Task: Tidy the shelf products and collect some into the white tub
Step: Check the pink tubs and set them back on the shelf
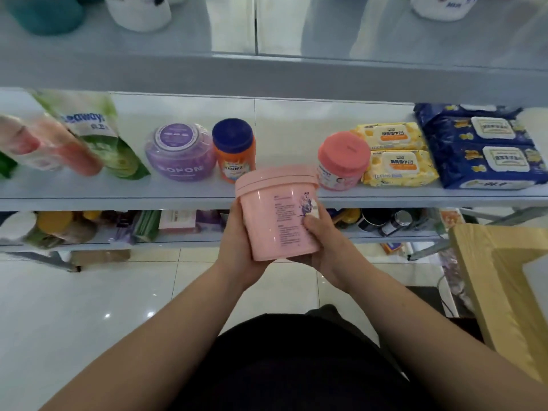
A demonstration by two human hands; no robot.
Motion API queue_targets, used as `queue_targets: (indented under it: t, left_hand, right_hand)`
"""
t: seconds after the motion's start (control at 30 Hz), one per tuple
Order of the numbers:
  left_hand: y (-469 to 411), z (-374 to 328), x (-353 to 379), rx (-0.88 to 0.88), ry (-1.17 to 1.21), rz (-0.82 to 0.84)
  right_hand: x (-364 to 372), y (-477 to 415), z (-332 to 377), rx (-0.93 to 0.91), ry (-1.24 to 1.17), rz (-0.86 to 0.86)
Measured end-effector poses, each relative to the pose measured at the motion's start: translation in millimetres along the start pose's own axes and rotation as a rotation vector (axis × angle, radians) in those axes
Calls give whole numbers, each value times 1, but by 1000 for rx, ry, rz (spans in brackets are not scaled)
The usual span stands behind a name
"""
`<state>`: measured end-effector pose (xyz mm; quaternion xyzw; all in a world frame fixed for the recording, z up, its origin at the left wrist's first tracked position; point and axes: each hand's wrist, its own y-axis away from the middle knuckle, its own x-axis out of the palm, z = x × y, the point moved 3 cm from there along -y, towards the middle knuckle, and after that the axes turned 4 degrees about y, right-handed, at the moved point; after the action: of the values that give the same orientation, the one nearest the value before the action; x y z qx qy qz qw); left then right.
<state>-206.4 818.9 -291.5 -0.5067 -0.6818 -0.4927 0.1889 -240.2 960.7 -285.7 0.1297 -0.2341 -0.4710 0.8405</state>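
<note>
A pale pink lidded jar [277, 213] with small print on its side is held in front of the middle shelf [184, 192], just below its front edge. My left hand [240, 250] cups its left side and base. My right hand [327, 247] grips its right side, thumb across the label. On the shelf stand a purple round tub [179, 152], an orange jar with a blue lid [234, 149] and a pink-lidded jar [342, 161]. A white tub is only partly seen at the right edge [538, 280].
Yellow wipe packs [396, 154] and dark blue wipe packs [486, 146] lie at the shelf's right. Green and pink refill pouches [89, 129] lean at its left. A lower shelf [178, 238] holds several products. A wooden table [501, 277] stands at right, over a glossy tiled floor.
</note>
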Motion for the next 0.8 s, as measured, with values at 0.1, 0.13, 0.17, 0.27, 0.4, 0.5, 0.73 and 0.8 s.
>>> queue_targets:
  t: [0.1,0.13,0.17,0.27,0.4,0.5,0.73,0.8]
  left_hand:
    - [18,-6,-14,124,-186,-171]
    - [23,-10,-19,189,-281,-245]
    - [27,-14,-24,250,-377,-298]
    - [34,-27,-31,373,-565,-299]
    - [32,-20,-34,158,-277,-96]
    - [39,-12,-37,-11,-19,-23]
    - [44,-23,-46,246,-377,-230]
    - [45,-33,-49,353,-633,-278]
  right_hand:
    - [14,0,-10,-20,-35,-113]
    - [19,1,-12,-37,-38,-135]
    - [23,1,-16,-54,-48,-159]
    - [29,7,-25,-11,-148,-193]
    - [45,19,-29,63,-262,-16]
    - [53,18,-26,126,-237,6]
    - [53,6,-24,-37,136,-189]
    - [53,5,-26,-61,143,-231]
